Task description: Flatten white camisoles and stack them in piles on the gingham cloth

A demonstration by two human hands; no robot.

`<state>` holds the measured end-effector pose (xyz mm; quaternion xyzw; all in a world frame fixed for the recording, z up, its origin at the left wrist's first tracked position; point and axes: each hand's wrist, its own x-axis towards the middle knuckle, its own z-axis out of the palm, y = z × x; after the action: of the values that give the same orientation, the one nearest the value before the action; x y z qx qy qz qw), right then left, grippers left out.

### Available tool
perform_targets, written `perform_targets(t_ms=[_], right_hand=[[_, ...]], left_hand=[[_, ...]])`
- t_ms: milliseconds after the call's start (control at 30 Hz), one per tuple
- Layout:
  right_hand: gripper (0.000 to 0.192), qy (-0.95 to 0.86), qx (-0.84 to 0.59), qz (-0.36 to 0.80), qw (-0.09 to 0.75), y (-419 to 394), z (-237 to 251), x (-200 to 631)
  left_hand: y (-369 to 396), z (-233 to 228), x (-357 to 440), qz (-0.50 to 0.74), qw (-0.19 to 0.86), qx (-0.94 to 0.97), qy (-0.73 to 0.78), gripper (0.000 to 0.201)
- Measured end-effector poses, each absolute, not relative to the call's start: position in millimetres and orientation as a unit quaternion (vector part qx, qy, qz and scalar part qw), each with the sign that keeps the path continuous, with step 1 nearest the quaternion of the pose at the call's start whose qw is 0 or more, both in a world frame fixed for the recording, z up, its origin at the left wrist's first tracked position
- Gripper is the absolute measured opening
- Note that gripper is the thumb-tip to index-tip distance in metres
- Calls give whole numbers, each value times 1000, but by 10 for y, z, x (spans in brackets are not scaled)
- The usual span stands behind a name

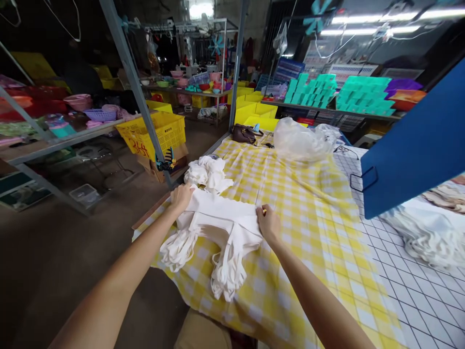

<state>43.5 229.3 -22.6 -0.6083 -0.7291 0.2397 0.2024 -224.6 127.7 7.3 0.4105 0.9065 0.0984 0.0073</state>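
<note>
A stack of white garments (221, 211) with long thin straps lies on a yellow-and-white checked cloth (301, 242). Its straps hang in two loose bunches toward me. My left hand (182, 198) grips the stack's far left corner, fingers closed. At the right edge, my right hand (269, 222) has its fingers curled in on the fabric. A small yellow object (264, 212) shows by those fingers, too small to name. Just beyond the stack sits a crumpled heap of white fabric (209, 173).
Farther back on the table are a clear plastic bag (301, 138) and a dark brown handbag (244, 133). A blue panel (414, 145) leans in on the right, above more white strappy garments (428, 235). A grey metal post (138, 87) and yellow crate (156, 133) stand left.
</note>
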Motion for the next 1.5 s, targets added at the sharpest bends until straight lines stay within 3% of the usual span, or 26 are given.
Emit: perform_targets(t_ms=[133,233,400,533,767,967,1133,1300,1500], right_hand=[[38,-717,-593,221,291,2166,-160,534],[33,-723,-519,258,377,1828,-93,696],[33,-736,-422,452,274,958,-181,872],[36,-695,-429,532,221,522,-377,797],[29,-683,-477,500,237,433,-477,579],[26,-681,-496,426,330,372,-486,542],[26,-705,-497,429,268,347,-471,531],[21,-698,-493,446,267,385,-452,504],[29,-613,-443,567,326,398,-358,503]], left_hand=[[1090,179,-2146,136,-71,432,889,35],[748,220,-1994,209,-106,451,861,29],[43,-56,-1658,337,-29,444,830,16],[-269,-319,-1465,371,-15,419,828,16],[-315,-225,-1364,300,-7,379,875,20],[-305,-143,-1363,266,24,377,887,15],[-314,-87,-1376,283,76,365,884,12],[-352,-5,-1439,428,161,389,799,26],[-350,142,-1487,623,317,288,655,32]])
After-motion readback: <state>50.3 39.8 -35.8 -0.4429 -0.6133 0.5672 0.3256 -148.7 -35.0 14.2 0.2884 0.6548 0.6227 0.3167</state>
